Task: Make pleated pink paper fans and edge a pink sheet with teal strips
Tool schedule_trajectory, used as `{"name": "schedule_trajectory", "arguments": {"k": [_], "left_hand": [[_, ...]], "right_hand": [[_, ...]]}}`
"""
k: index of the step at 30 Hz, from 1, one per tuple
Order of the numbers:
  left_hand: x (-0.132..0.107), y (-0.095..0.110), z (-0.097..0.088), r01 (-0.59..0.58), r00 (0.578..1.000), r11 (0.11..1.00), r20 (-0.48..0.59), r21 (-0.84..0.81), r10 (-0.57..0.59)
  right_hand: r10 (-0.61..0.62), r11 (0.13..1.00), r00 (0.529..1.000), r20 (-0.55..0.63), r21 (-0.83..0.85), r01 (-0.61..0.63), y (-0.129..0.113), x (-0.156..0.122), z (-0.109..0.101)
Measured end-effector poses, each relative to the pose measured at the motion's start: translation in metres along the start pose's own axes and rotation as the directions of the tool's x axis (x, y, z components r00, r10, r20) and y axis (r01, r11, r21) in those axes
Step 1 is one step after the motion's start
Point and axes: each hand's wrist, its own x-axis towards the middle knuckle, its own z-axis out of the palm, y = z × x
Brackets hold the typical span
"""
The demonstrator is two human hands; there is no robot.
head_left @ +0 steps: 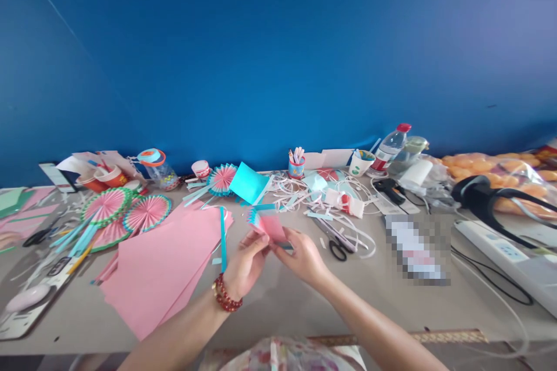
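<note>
Between my two hands is a piece of pleated pink paper [273,226] with a blue zigzag edge, held above the table. My left hand [249,258], with a red bead bracelet [226,294] on its wrist, pinches the paper's lower left side. On the other side, my right hand [302,255] has its fingers closed on the lower right part. Left of my hands lie large pink sheets [165,266] with a narrow blue strip [223,237] across their edge. Just beyond the paper is a bright blue sheet [249,184], near a finished round pink paper fan [223,179].
More pleated fans [107,206] lie at the left, near a white board [35,307]. Scissors [338,249] and tangled paper strips [291,188] are to the right. A bottle [390,148], a pencil cup [296,167], a blurred-out object [413,249] and a power strip [505,252] stand farther right.
</note>
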Motion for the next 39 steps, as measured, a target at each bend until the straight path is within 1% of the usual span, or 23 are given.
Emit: {"name": "schedule_trajectory", "arguments": {"k": [1,3,5,6,8,9,10,11,12,14,15,16,17,18,20,21,23,26,28,30,33,36,39], "left_hand": [[0.000,0.003,-0.003,-0.034,0.999,0.997,0.025,0.074,0.032],[0.001,0.010,-0.009,-0.124,0.992,0.958,0.068,0.257,0.111],[0.000,0.017,-0.013,-0.191,0.980,0.854,0.141,0.484,0.139],[-0.001,0.020,-0.014,-0.232,0.972,0.773,0.180,0.590,0.154],[-0.003,0.024,-0.012,-0.353,0.936,0.564,0.273,0.747,0.224],[-0.003,0.027,-0.011,-0.420,0.905,0.441,0.328,0.793,0.272],[-0.004,0.029,-0.010,-0.481,0.865,0.310,0.387,0.820,0.318],[-0.003,0.032,-0.009,-0.526,0.822,0.168,0.448,0.834,0.353],[-0.001,0.035,-0.008,-0.546,0.781,0.013,0.503,0.838,0.370],[0.003,0.039,-0.007,-0.515,0.724,-0.307,0.598,0.800,0.344],[0.006,0.040,-0.008,-0.478,0.711,-0.450,0.634,0.754,0.306],[0.008,0.040,-0.008,-0.448,0.704,-0.562,0.662,0.695,0.258],[0.011,0.037,-0.009,-0.428,0.700,-0.643,0.683,0.635,0.208],[0.013,0.033,-0.009,-0.424,0.694,-0.695,0.702,0.581,0.162],[0.016,0.022,-0.010,-0.450,0.672,-0.740,0.735,0.500,0.089],[0.016,0.015,-0.010,-0.467,0.661,-0.745,0.748,0.477,0.065],[0.016,0.005,-0.013,-0.501,0.645,-0.730,0.763,0.465,0.042],[0.014,-0.002,-0.025,-0.552,0.642,-0.682,0.766,0.479,0.018],[0.012,-0.002,-0.038,-0.580,0.652,-0.658,0.758,0.481,-0.020],[0.010,-0.001,-0.051,-0.586,0.675,-0.636,0.737,0.502,-0.041],[0.008,-0.003,-0.061,-0.576,0.707,-0.609,0.706,0.546,-0.035],[0.009,-0.009,-0.061,-0.572,0.714,-0.620,0.698,0.537,-0.053],[0.010,-0.015,-0.059,-0.575,0.711,-0.640,0.698,0.509,-0.085]], "right_hand": [[-0.003,0.999,1.000,-0.003,-0.044,0.002,0.001,-0.001,0.000],[0.010,0.999,1.000,0.019,-0.045,-0.009,0.003,-0.002,0.000],[0.028,0.999,0.997,0.071,0.033,-0.030,0.004,-0.003,0.000],[0.029,0.996,0.995,0.100,0.076,-0.036,0.004,-0.003,0.000],[0.015,0.989,0.990,0.138,0.141,-0.034,0.006,-0.005,0.003],[0.010,0.987,0.992,0.127,0.161,-0.031,0.007,-0.006,0.004],[0.004,0.985,0.996,0.092,0.172,-0.019,0.009,-0.008,0.006],[-0.007,0.986,0.999,0.031,0.167,0.002,0.012,-0.009,0.006],[-0.024,0.991,0.998,-0.054,0.134,0.031,0.014,-0.011,0.005],[-0.108,0.994,0.967,-0.231,-0.029,0.104,0.018,-0.015,0.001],[-0.183,0.979,0.944,-0.275,-0.143,0.148,0.019,-0.016,-0.002],[-0.264,0.947,0.925,-0.275,-0.258,0.194,0.018,-0.017,-0.005],[-0.337,0.903,0.912,-0.231,-0.354,0.244,0.017,-0.018,-0.008],[-0.392,0.857,0.907,-0.157,-0.421,0.297,0.016,-0.018,-0.010],[-0.436,0.787,0.900,-0.006,-0.487,0.378,0.017,-0.017,-0.010],[-0.438,0.765,0.898,0.038,-0.509,0.394,0.019,-0.015,-0.008],[-0.440,0.725,0.894,0.085,-0.554,0.409,0.028,-0.013,-0.004],[-0.438,0.685,0.884,0.161,-0.577,0.445,0.048,-0.012,-0.001],[-0.410,0.697,0.889,0.206,-0.558,0.451,0.060,-0.013,-0.002],[-0.374,0.723,0.895,0.241,-0.529,0.445,0.066,-0.016,-0.004],[-0.351,0.726,0.895,0.275,-0.524,0.446,0.063,-0.021,-0.001],[-0.350,0.657,0.890,0.291,-0.601,0.455,0.053,-0.023,0.008],[-0.353,0.586,0.857,0.377,-0.625,0.516,0.047,-0.021,0.018]]}}
